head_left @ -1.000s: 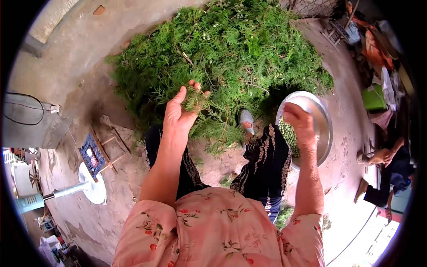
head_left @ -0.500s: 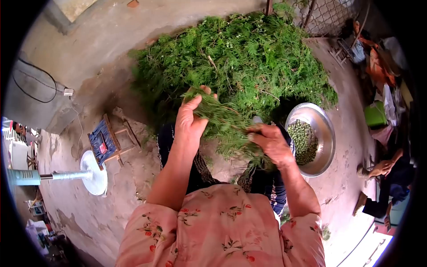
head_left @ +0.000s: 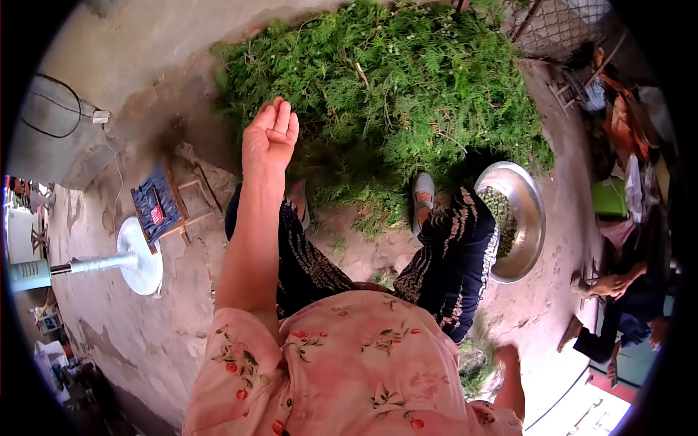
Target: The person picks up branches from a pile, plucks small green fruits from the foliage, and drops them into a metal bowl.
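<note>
My left hand [head_left: 269,139] is raised at the near left edge of a large heap of green leafy sprigs [head_left: 392,94]. Its palm faces up, the fingers are stretched and slightly bent, and no sprig shows in it. Down at my right side, my right hand [head_left: 507,356] hangs low beside a smaller bunch of cut green sprigs [head_left: 476,369] on the floor; its fingers are hidden. A steel bowl [head_left: 536,232] stands by my right knee, partly filled with small round green cones or berries [head_left: 502,218].
On the left are a small wooden folding stool [head_left: 174,203] with a red packet [head_left: 156,214] on it and a fan with a round white base [head_left: 139,258]. Bags and a green container [head_left: 609,198] lie at right. Another person's hand [head_left: 611,285] shows at the right edge.
The sprig bunch held between both hands is gone from them. My right hand has swung down and back to my right side; my left has moved slightly left and up.
</note>
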`<state>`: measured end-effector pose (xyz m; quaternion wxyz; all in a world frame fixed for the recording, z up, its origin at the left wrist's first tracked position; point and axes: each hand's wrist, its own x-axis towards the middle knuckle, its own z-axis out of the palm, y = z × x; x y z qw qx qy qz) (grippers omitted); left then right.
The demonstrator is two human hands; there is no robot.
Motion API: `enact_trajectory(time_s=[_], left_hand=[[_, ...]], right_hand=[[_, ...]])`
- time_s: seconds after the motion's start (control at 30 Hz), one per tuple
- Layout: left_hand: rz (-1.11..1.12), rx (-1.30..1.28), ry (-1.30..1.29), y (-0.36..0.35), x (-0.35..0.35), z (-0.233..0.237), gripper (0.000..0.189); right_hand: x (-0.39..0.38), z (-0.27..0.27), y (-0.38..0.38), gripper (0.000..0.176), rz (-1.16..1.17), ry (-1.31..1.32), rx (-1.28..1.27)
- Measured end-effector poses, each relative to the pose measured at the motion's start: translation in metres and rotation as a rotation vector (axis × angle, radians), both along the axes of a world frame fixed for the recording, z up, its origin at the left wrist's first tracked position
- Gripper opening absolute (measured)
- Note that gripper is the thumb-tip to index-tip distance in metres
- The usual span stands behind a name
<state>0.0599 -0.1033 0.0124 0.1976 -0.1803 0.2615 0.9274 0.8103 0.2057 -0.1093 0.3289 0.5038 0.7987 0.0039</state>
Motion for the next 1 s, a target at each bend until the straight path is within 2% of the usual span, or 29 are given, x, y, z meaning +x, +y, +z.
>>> enact_trajectory(time_s=[0.1,0.13,0.17,0.2,0.23,0.27,0.3,0.33,0.37,0.4,0.43,0.47,0.5,0.57,0.67,0.7,0.77,0.9,0.97,1.0], left_hand=[[0.04,-0.035,-0.042,0.004,-0.022,0.0,0.006],[0.042,-0.021,-0.045,0.006,-0.031,-0.002,0.006],[0.042,-0.006,-0.048,0.01,-0.038,-0.005,0.006],[0.043,0.007,-0.059,0.014,-0.044,-0.004,0.005],[0.046,0.012,-0.065,0.016,-0.051,-0.009,0.005],[0.037,0.031,-0.054,0.019,-0.058,-0.013,0.005],[0.025,0.05,-0.044,0.024,-0.064,-0.018,0.005],[0.023,0.055,-0.051,0.027,-0.068,-0.021,0.005],[0.015,0.022,-0.045,0.03,-0.069,-0.024,0.006],[0.009,-0.009,-0.038,0.032,-0.07,-0.027,0.006],[0.008,-0.003,-0.045,0.035,-0.072,-0.029,0.006],[0.002,-0.012,-0.064,0.037,-0.073,-0.031,0.006],[-0.003,-0.021,-0.082,0.038,-0.075,-0.031,0.006],[-0.016,-0.036,-0.062,0.041,-0.075,-0.024,0.007],[-0.061,-0.002,0.077,0.036,-0.075,-0.024,0.012],[-0.063,-0.004,0.075,0.034,-0.076,-0.023,0.012],[-0.055,-0.029,0.052,0.032,-0.077,-0.022,0.012],[-0.112,-0.012,0.082,0.034,-0.08,-0.021,0.015],[-0.151,0.027,0.095,0.033,-0.08,-0.027,0.017],[-0.151,0.026,0.097,0.034,-0.083,-0.027,0.017]], right_hand=[[0.054,0.017,-0.002,0.026,-0.111,-0.061,-0.265],[0.049,0.014,0.013,0.024,-0.092,0.062,-0.047],[0.025,0.02,0.033,0.018,0.119,0.133,0.069],[-0.038,0.042,0.046,0.024,0.121,0.085,0.128],[-0.073,0.042,0.07,0.021,0.275,0.28,0.292],[-0.15,0.066,0.077,0.022,0.371,0.289,0.356],[-0.231,0.095,0.066,0.023,0.312,0.692,0.338],[-0.313,0.124,0.049,0.023,0.087,0.968,0.114],[-0.392,0.151,0.019,0.023,-0.134,1.046,0.017],[-0.441,0.148,0.008,0.022,-0.088,1.229,-0.116],[-0.48,0.133,0.004,0.023,0.013,1.175,-0.129],[-0.529,0.14,-0.018,0.024,-0.169,1.189,-0.451],[-0.56,0.108,-0.018,0.027,-0.233,1.135,-0.64],[-0.612,0.066,-0.034,0.031,-0.19,0.963,-0.7],[-0.653,-0.023,-0.034,0.032,-0.442,1.096,-0.819],[-0.665,-0.047,-0.029,0.032,-0.446,1.095,-0.819],[-0.687,-0.074,-0.024,0.033,-0.23,1.22,-0.552],[-0.722,-0.096,-0.013,0.038,-0.246,1.224,-0.541],[-0.73,-0.162,0.01,0.048,0.008,1.019,-0.347],[-0.733,-0.163,0.012,0.048,0.009,1.021,-0.347]])
